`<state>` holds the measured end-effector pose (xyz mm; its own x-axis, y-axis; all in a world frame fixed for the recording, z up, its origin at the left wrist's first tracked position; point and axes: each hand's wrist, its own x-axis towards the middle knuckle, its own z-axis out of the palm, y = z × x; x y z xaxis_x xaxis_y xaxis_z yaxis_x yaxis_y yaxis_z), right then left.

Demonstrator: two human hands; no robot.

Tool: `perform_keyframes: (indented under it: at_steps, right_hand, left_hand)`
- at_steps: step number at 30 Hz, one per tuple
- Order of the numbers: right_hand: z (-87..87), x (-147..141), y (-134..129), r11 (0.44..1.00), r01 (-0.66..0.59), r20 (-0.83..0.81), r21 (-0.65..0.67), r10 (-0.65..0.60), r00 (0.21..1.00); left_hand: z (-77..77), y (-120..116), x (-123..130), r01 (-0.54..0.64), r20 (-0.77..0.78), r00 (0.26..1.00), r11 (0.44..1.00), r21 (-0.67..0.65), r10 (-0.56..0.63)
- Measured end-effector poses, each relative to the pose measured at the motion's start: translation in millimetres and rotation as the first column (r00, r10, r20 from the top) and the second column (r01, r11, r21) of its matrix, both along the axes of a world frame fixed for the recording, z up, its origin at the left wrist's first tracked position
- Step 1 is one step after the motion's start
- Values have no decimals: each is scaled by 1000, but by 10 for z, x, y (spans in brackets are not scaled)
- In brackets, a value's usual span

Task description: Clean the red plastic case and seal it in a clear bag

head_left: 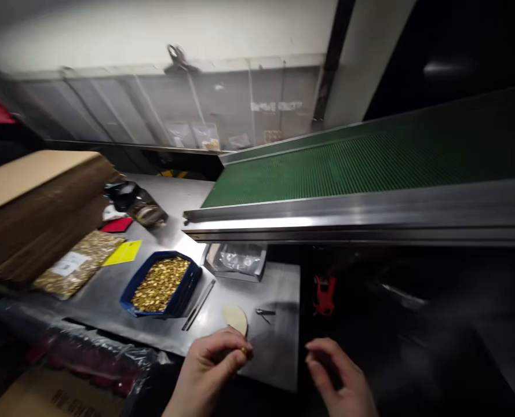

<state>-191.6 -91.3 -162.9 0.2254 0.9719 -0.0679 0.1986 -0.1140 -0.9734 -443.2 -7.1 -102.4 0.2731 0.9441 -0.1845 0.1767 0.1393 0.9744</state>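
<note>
My left hand point(214, 368) is closed in a pinch at the table's front edge. A small gold-coloured piece point(244, 350) shows between its thumb and forefinger. To its right, past the table's corner, my right hand point(339, 376) is also pinched; whatever its fingertips hold, if anything, is too small to make out. Beyond the left hand lies a pale round disc point(235, 318), partly covered by the fingers. Small dark tweezers or clippers point(265, 313) rest to the right of the disc. A blue bin point(192, 289) full of small gold-coloured pieces point(160, 284) stands farther left.
A green conveyor belt point(318, 165) with a metal side rail point(348, 215) runs above the table point(283, 341). A pen point(198, 305), a box with clear bags point(237, 260), a yellow card point(123, 253) and a bag of gold pieces point(83, 263) lie around. Cardboard point(40, 202) stands left.
</note>
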Motion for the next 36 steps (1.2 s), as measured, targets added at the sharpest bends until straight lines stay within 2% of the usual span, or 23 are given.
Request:
perform_keyframes:
  at_steps: [1, 3, 5, 8, 12, 16, 20, 23, 25, 30, 36]
  right_hand:
    - [99, -85, 25, 988, -123, -25, 93, 126, 992]
    - [293, -176, 93, 925, -302, -29, 232, 317, 948]
    - [440, -169, 136, 910, -338, -49, 238, 359, 932]
    - [529, -84, 103, 943, -310, -126, 124, 325, 937]
    - [467, -45, -14, 967, -249, -214, 58, 256, 943]
    - [364, -93, -107, 994, -105, -324, 36, 111, 939]
    - [317, -69, -152, 995, -10, -476, -102, -40, 878]
    - [326, 0, -150, 992, -21, -428, -124, -35, 903]
    - [343, 35, -147, 992, -40, -375, -123, -9, 927]
    - [376, 18, -169, 976, -54, -388, -212, -33, 921]
    - [335, -82, -191, 966, -23, -384, -257, -80, 920]
  left_hand:
    - [-8, -73, 149, 40, 52, 998, 999, -22, -39]
    - [-27, -170, 371, 105, 117, 988, 992, -68, -97]
    - [-49, -221, 500, 149, 150, 980, 983, -108, -133]
    - [-85, -263, 576, 216, 166, 968, 963, -159, -190]
    - [-163, -318, 624, 307, 300, 930, 898, -315, -213]
    - [-299, -397, 710, 295, 426, 899, 863, -409, -105]
    - [-390, -493, 771, 254, 502, 862, 801, -543, 67]
    - [-401, -540, 767, 233, 486, 861, 734, -638, 149]
    - [-399, -554, 752, 227, 477, 862, 711, -666, 172]
    - [-402, -558, 748, 208, 495, 845, 727, -654, 203]
    - [-430, -550, 798, 120, 443, 874, 795, -595, 199]
